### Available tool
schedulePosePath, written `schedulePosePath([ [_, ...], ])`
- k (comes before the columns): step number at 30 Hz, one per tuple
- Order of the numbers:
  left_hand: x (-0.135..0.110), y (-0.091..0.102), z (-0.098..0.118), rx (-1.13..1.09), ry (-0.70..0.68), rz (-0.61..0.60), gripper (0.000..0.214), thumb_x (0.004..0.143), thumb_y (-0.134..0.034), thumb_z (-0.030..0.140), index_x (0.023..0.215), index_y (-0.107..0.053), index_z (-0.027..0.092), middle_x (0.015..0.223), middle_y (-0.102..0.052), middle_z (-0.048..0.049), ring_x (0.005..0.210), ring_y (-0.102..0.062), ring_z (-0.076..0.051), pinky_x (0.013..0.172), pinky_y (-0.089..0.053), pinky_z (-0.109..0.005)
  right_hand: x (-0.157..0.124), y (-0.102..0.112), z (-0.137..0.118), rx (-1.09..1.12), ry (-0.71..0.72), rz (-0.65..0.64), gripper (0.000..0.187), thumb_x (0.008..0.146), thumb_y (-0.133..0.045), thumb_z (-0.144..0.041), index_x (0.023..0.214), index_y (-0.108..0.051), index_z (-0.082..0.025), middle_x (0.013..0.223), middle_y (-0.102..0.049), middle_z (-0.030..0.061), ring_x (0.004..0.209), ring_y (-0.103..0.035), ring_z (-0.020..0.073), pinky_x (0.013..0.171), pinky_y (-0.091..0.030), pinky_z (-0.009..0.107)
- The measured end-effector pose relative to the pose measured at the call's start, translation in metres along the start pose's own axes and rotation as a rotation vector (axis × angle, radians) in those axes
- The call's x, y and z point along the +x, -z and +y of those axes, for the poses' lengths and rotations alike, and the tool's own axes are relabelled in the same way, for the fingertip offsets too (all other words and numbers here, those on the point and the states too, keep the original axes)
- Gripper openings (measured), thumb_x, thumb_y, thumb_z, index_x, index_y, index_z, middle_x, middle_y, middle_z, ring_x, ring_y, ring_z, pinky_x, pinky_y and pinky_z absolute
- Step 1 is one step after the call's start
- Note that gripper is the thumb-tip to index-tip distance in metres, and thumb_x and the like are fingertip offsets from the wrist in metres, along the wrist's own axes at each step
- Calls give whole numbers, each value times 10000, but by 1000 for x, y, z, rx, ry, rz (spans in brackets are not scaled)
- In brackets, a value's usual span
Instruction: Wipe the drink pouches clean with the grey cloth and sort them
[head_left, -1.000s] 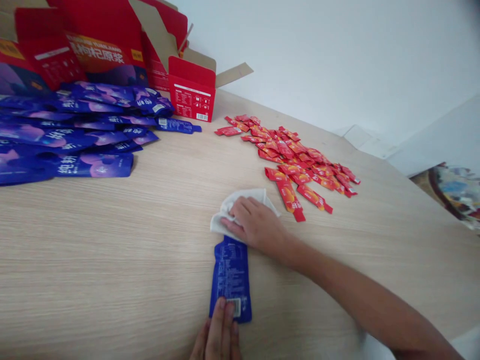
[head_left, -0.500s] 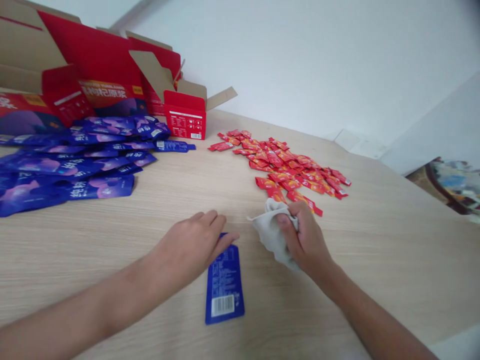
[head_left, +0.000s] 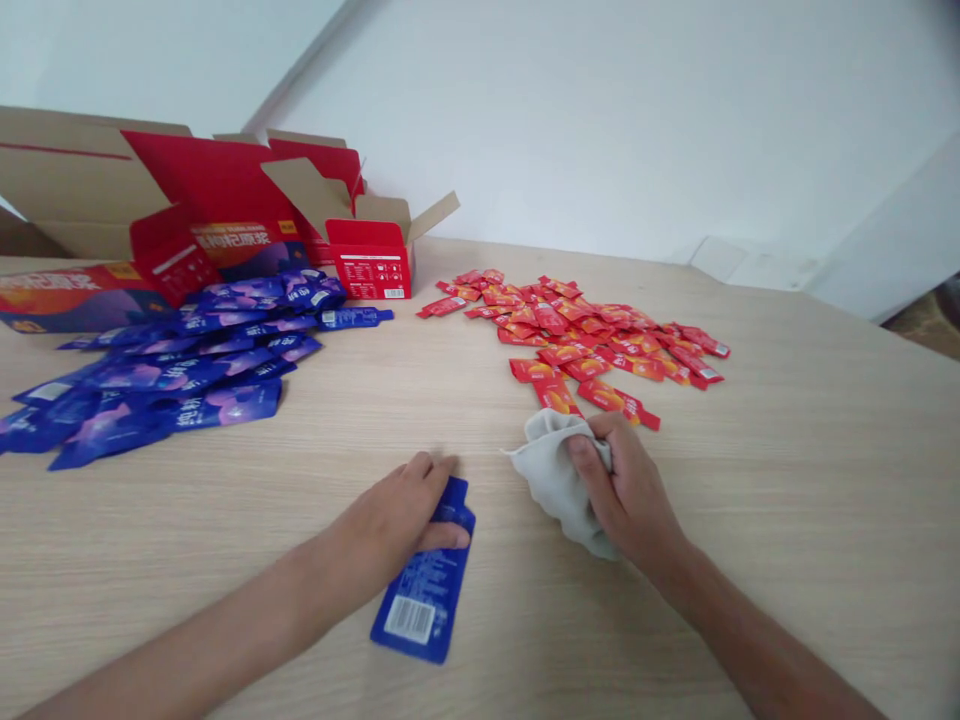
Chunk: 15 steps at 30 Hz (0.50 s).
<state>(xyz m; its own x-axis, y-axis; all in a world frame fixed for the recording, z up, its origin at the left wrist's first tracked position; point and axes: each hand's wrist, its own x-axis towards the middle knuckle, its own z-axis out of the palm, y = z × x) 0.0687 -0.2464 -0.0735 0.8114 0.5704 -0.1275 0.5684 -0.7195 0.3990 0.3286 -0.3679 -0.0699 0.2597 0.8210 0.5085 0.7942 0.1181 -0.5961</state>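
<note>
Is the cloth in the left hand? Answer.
No, the right hand grips the cloth; the left hand rests on a blue pouch.

Blue pouch (head_left: 424, 595) has rotated: was square to the camera, now tilted with barcode end swung left. Left hand (head_left: 394, 510) was just beside its top end, now on it, thumb lying across the pouch. Right hand (head_left: 626, 490) was flat on the pouch a second ago, now well off it with the cloth (head_left: 559, 490) bunched in its grip. Head view has levelled, showing more of the red carton (head_left: 225, 190)
</note>
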Motion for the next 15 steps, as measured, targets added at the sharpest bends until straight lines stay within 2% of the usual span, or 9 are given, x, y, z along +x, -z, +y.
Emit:
schedulePosePath([
  [4, 1, 8, -5, -98, -2, -27, 671, 893, -689, 337, 1514, -477, 194, 1316, -661, -128, 1194, -665, -267, 1028, -532, -383, 1, -3, 3, 12, 32, -13, 190, 1083, -483, -411, 994, -536, -251, 925, -610, 24, 817, -597, 216, 705, -459, 336],
  [7, 6, 15, -5, -184, -8, -65, 643, 873, -681, 340, 1481, -516, 214, 1121, -718, -54, 1031, -706, -231, 908, -564, -340, 1, -5, 7, 20, 26, -32, 187, 1084, -487, -412, 1022, -544, -245, 952, -617, 34, 857, -605, 222, 747, -472, 345],
  [9, 9, 20, -3, -243, -26, -95, 490, 874, -696, 361, 1339, -631, 221, 961, -706, 6, 881, -699, -191, 788, -556, -281, 2, -5, 9, 30, 15, -37, 191, 1085, -484, -413, 1029, -546, -242, 954, -617, 37, 867, -606, 224, 766, -478, 349],
  [11, 9, 26, 1, -293, -48, -99, 247, 903, -693, 395, 1069, -719, 215, 827, -644, 39, 763, -647, -151, 686, -511, -234, 3, -5, 11, 36, 4, -34, 199, 1086, -478, -415, 1024, -547, -238, 952, -613, 40, 874, -605, 226, 777, -482, 354],
  [13, 2, 34, 5, -330, -58, -63, 238, 960, -647, 428, 905, -715, 207, 803, -600, 35, 746, -610, -131, 672, -486, -225, 4, -4, 13, 42, 0, -30, 210, 1087, -471, -418, 1018, -550, -237, 952, -611, 42, 879, -602, 228, 784, -482, 357],
  [15, -13, 42, 9, -376, -76, 17, 243, 997, -618, 416, 908, -733, 220, 855, -603, 18, 798, -612, -129, 717, -498, -233, 5, -2, 13, 47, 1, -27, 216, 1089, -468, -422, 1016, -553, -236, 955, -610, 41, 884, -599, 226, 791, -478, 356],
])
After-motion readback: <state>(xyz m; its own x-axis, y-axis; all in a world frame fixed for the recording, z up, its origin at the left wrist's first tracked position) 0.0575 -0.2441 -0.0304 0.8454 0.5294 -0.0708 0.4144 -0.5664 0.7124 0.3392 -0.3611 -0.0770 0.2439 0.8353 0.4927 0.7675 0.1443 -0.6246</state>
